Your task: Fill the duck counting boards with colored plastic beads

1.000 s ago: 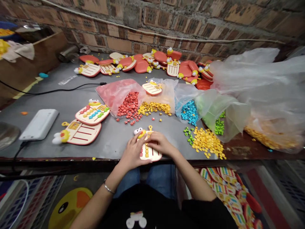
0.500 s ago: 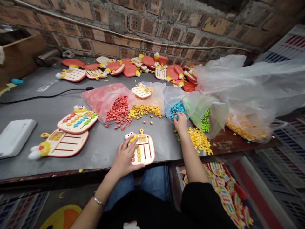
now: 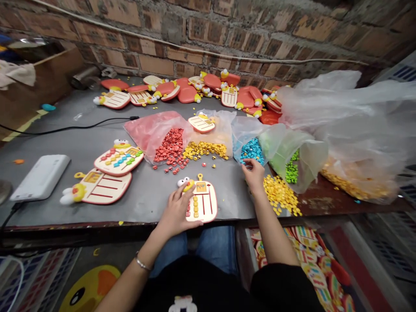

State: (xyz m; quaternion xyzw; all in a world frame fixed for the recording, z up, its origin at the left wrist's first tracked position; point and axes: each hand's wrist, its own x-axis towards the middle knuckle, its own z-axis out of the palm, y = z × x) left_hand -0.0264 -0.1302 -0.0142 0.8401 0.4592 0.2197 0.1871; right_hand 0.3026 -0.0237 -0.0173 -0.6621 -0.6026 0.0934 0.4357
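Observation:
My left hand [image 3: 178, 206] grips a cream toy board [image 3: 208, 201] with a red rim and a duck-like head, fingers across its left side and thumb along the near edge. The board carries red pieces [image 3: 188, 208] and a column of yellow pieces [image 3: 195, 206]; two slots to the right are bare. My right hand [image 3: 254, 175] has its fingers pinched together at the near edge of the blue pieces [image 3: 251, 151], which spill from a clear bag. Whatever sits between those fingertips is hidden.
Bags of red pieces [image 3: 170, 145], yellow pieces [image 3: 208, 149] and green pieces [image 3: 291, 167] lie alongside. Loose yellow pieces [image 3: 281, 195] are heaped near the table edge. Two boards [image 3: 108, 188] overlap at left beside a white box [image 3: 42, 177]. More boards [image 3: 186, 91] line the wall.
The camera view has shifted, so the table appears farther right. My right hand has drawn back slightly toward me from the blue pieces. My left hand stays on the toy board.

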